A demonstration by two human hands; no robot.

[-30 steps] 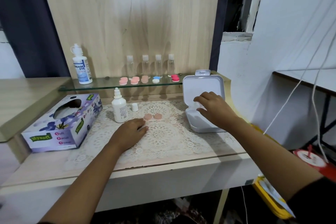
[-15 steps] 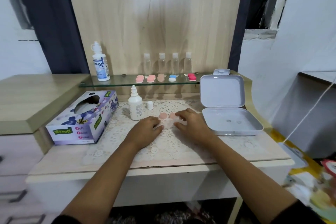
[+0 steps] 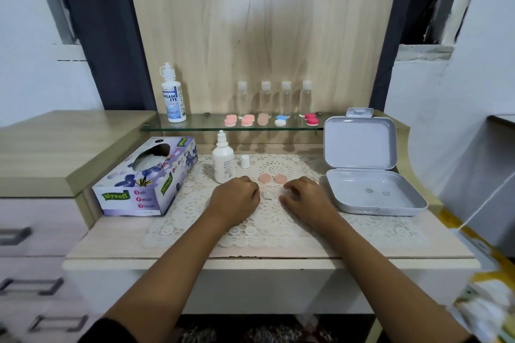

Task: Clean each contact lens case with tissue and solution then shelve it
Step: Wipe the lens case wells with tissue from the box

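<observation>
Pink lens case (image 3: 264, 178) flat on the lace mat (image 3: 278, 231) of the table (image 3: 117, 245), just beyond both hands. Left hand (image 3: 237, 199) curled, fingertips by a small pale piece (image 3: 267, 194); grip impossible to tell. Right hand (image 3: 305, 199) loosely curled on the mat, nothing seen in it. Other cases (image 3: 246, 120) up on the glass shelf (image 3: 200, 125).

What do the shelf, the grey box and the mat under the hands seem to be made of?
Shelf: clear glass, glossy; the wood behind shows through it. Grey box: probably moulded plastic, smooth satin, with rounded corners. Mat: looks like cream lace, fabric or vinyl, with an openwork pattern.
</observation>
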